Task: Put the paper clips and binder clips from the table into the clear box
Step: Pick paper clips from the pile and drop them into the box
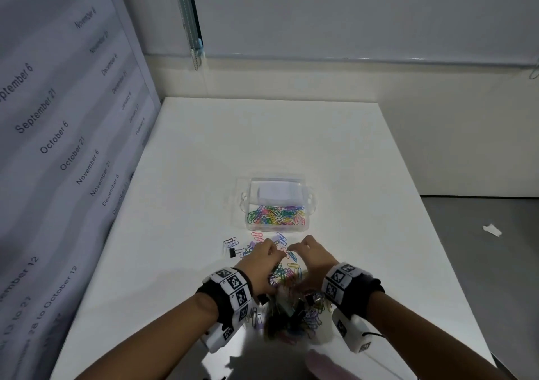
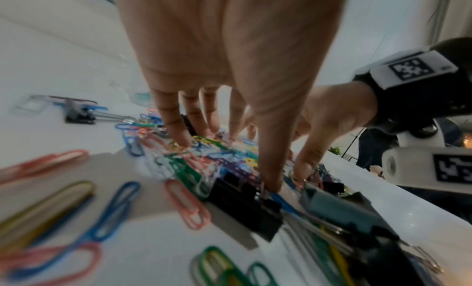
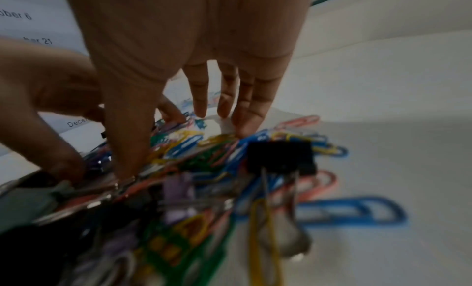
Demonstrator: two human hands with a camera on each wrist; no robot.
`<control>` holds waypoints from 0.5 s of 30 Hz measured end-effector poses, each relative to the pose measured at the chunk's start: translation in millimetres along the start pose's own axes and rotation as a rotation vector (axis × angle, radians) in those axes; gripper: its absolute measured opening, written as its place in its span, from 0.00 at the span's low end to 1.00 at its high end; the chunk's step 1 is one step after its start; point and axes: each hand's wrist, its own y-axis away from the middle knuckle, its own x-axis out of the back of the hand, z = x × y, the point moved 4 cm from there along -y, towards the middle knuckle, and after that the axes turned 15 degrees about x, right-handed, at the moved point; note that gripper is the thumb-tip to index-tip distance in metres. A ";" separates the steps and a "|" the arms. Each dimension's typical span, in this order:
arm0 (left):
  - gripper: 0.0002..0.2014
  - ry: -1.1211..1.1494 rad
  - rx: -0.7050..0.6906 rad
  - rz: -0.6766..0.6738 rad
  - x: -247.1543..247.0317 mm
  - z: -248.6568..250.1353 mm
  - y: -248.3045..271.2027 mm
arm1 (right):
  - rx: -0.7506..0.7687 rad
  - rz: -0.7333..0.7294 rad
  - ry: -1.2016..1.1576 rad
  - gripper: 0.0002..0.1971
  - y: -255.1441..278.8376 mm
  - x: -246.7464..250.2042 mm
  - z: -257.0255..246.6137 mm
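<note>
The clear box (image 1: 276,204) stands mid-table with several coloured paper clips in its near half. In front of it lies a heap of paper clips (image 1: 287,276) mixed with black binder clips (image 2: 242,205). My left hand (image 1: 261,255) and right hand (image 1: 310,251) flank the heap, their fingertips almost meeting at its far side. In the left wrist view the left hand (image 2: 224,161) has straight fingers (image 2: 176,127) on the clips and its thumb on a binder clip. The right hand (image 3: 178,149) also reaches down with straight fingers (image 3: 251,106) beside a black binder clip (image 3: 279,157).
Loose clips and one black binder clip (image 1: 232,252) lie left of the hands. A banner printed with dates (image 1: 58,117) stands along the table's left side. A white paper scrap (image 1: 492,230) lies on the grey surface beyond the table's right edge.
</note>
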 end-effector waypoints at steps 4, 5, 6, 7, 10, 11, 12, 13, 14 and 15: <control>0.39 0.015 0.043 0.005 2.8 -12.4 4.4 | -0.028 -0.010 -0.036 0.29 -4.6 -2.6 -10.1; 0.38 0.032 0.052 0.021 3.6 -13.6 5.8 | -0.036 -0.041 -0.044 0.24 -5.3 -1.9 -12.5; 0.35 0.050 0.055 0.047 4.6 -13.4 6.7 | -0.041 -0.062 -0.059 0.20 -5.5 -0.7 -14.5; 0.33 0.068 0.052 0.074 5.4 -12.1 7.5 | -0.040 -0.066 -0.078 0.15 -5.4 1.0 -16.0; 0.28 0.066 0.011 0.120 6.1 -0.9 7.3 | -0.037 -0.034 -0.133 0.10 -3.6 8.8 -15.3; 0.27 0.050 0.004 0.113 4.3 3.3 6.4 | -0.041 -0.003 -0.145 0.09 -2.9 13.3 -14.0; 0.26 0.033 0.010 0.095 2.0 7.1 5.2 | -0.053 0.039 -0.151 0.09 -2.4 19.3 -12.4; 0.25 0.017 0.024 0.080 -0.2 10.3 4.0 | -0.074 0.087 -0.158 0.08 -2.2 26.6 -10.6; 0.24 0.001 0.036 0.074 -1.6 13.0 2.9 | -0.096 0.133 -0.167 0.08 -2.4 34.8 -8.9; 0.24 -0.016 0.042 0.074 -3.0 15.5 1.7 | -0.116 0.169 -0.175 0.08 -3.3 43.1 -6.9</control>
